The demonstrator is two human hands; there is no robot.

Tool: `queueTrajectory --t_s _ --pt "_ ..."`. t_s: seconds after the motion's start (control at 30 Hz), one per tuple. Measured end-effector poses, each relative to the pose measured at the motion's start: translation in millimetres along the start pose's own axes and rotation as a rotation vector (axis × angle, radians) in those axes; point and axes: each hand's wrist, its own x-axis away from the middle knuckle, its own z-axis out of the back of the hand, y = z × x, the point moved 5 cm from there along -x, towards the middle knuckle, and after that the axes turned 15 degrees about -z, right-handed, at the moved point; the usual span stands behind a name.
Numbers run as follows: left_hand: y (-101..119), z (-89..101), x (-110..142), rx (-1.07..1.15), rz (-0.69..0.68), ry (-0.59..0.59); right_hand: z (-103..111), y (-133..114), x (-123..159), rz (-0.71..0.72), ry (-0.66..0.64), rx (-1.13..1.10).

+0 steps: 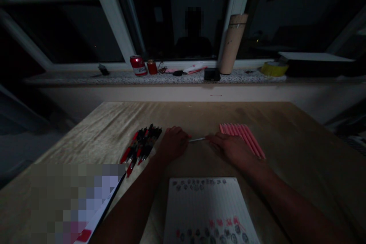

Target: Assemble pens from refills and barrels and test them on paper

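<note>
A thin pale rod (197, 139), much like a pen refill, spans the gap between my two hands above the table. My left hand (175, 143) is closed at its left end, where a small red tip shows by the fingers. At the other end, the fingertips of my right hand (227, 145) pinch the rod. Left of my left hand lies a loose pile of red and black pens (141, 146). A neat row of pink pen-like sticks (243, 137) lies beside and partly behind my right hand. Dim light hides finer detail.
A lined notebook (206, 206) with black and red marks lies in front of me. At lower left is a blurred-out screen or sheet (97, 202). The windowsill behind holds a red can (138, 65), a tall cylinder (233, 44) and yellow tape (274, 69).
</note>
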Motion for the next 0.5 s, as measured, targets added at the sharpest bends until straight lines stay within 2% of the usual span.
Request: queueTrajectory --t_s 0.13,0.2,0.4,0.5 --pt "-4 -3.1 2 0.0 0.144 0.157 -8 -9 -1 0.019 -0.03 0.078" --pt "-2 -4.7 2 0.007 0.173 0.197 -11 -14 -3 0.027 -0.043 0.127" --pt "11 -4.0 1 0.098 0.12 0.198 -15 -22 -6 -0.002 -0.036 0.193" --pt "20 -4.1 0 0.161 0.02 0.13 -16 -21 -7 -0.032 -0.037 0.188"
